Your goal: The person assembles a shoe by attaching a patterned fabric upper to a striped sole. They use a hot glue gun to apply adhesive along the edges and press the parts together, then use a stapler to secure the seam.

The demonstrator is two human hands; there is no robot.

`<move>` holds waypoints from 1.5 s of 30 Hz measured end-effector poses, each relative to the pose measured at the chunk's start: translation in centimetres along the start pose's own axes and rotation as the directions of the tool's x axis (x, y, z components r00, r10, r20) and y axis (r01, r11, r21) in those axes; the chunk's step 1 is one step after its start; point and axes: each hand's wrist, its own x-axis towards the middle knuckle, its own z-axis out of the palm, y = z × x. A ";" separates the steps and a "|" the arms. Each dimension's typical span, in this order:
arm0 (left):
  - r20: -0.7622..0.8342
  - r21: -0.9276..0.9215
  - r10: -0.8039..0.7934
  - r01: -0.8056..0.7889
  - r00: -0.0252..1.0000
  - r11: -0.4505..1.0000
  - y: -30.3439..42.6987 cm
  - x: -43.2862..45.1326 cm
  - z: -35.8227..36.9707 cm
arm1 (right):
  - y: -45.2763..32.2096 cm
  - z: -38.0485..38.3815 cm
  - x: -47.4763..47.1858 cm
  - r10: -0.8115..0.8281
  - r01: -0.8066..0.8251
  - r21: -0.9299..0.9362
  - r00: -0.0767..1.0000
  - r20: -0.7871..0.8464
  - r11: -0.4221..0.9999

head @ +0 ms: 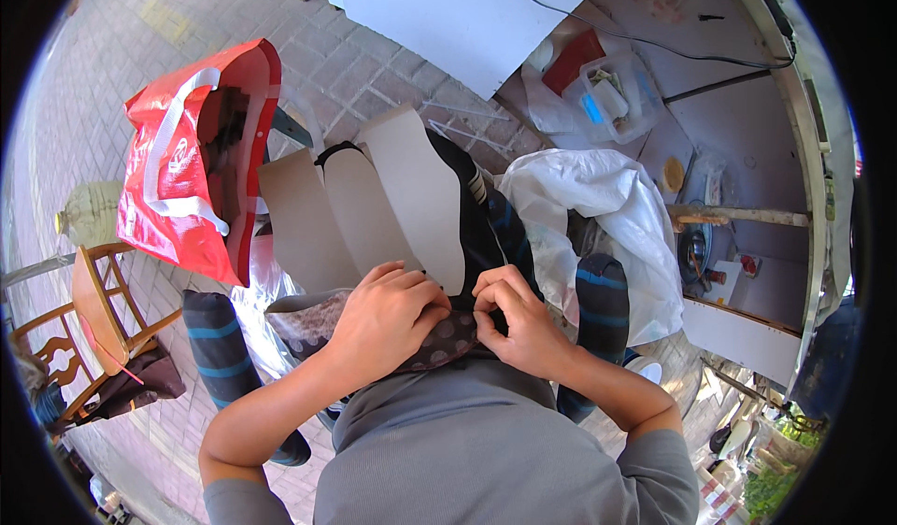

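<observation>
Both hands meet over my lap at the edge of a dark dotted fabric (448, 336). With fingers bent, my left hand (392, 318) lies on this fabric, its fingertips pinching the dark material near the middle. My right hand (518, 322) pinches the same dark edge between thumb and fingers, a short way to the right. What exactly lies between the fingertips is too small to tell. Just beyond the hands, flat grey-beige panels (371, 210) rest side by side over black cloth (483, 238). A brown and white patterned part (308, 318) shows left of my left hand.
An open red bag (175, 182) with white handles stands at the left, near a wooden chair (105, 308). A white plastic sack (617, 203) lies at the right. Beyond it, a clear plastic box (617, 97) sits inside a pale cabinet. A white panel (462, 13) juts in at the top.
</observation>
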 end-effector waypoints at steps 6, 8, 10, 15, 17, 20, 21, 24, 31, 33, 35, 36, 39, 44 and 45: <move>-0.234 0.045 -0.016 0.027 0.972 0.999 0.5 -0.2 -1.5 | -0.8 -1.6 1.2 -0.077 0.073 -0.032 0.980 -0.186 0.997; -0.315 0.051 -0.007 0.024 0.949 0.998 0.6 0.1 -2.0 | -0.7 -2.1 1.8 -0.094 0.084 -0.052 0.965 -0.244 0.995; -0.393 0.080 0.015 0.017 0.919 0.997 0.6 0.3 -3.0 | -0.3 -2.6 2.6 -0.089 0.072 -0.065 0.949 -0.301 0.995; -0.735 0.106 -0.058 0.200 0.675 0.974 -0.2 -1.1 -8.8 | 1.9 -3.9 6.0 -0.097 0.034 -0.142 0.880 -0.466 0.989; -0.830 0.096 -0.050 0.231 0.556 0.968 0.1 -1.4 -9.7 | 2.2 -4.7 7.4 -0.124 0.053 -0.147 0.841 -0.527 0.988; -0.811 0.201 0.064 0.173 0.582 0.964 0.2 -0.2 -9.1 | 1.2 -7.1 8.9 -0.204 0.110 -0.190 0.777 -0.595 0.976; -0.795 0.244 0.099 0.165 0.598 0.956 0.2 0.4 -8.5 | 0.5 -8.0 9.5 -0.241 0.155 -0.189 0.740 -0.628 0.970; -0.751 0.242 0.107 0.121 0.651 0.963 -0.2 1.7 -5.9 | -2.3 -11.3 10.0 -0.251 0.100 -0.259 0.714 -0.654 0.961; -0.656 0.322 0.167 0.073 0.736 0.944 -1.1 2.9 -2.4 | -7.1 -19.5 11.2 -0.529 0.178 -0.501 0.384 -0.757 0.847; -0.649 0.325 0.172 0.065 0.741 0.943 -1.1 3.0 -2.3 | -7.8 -22.6 9.8 -0.545 0.069 -0.546 0.251 -0.800 0.835; -0.641 0.321 0.169 0.062 0.748 0.945 -1.1 3.1 -2.2 | -8.3 -26.8 7.6 -0.553 -0.080 -0.563 0.125 -0.824 0.822; -0.636 0.327 0.174 0.059 0.752 0.943 -1.1 3.2 -2.2 | -8.2 -29.1 6.4 -0.574 -0.140 -0.580 0.085 -0.814 0.802; -0.622 0.334 0.193 0.035 0.759 0.942 -1.0 3.3 -2.2 | -7.2 -37.0 3.5 -0.470 -0.567 -0.505 0.221 -0.855 0.651; -0.632 0.332 0.195 0.035 0.750 0.943 -0.8 3.6 -2.5 | -1.8 -45.6 1.4 -0.062 -0.819 -0.473 0.481 -0.875 0.324; -0.640 0.326 0.189 0.040 0.745 0.945 -0.8 3.6 -2.5 | -1.4 -46.3 0.5 -0.034 -0.763 -0.478 0.517 -0.855 0.435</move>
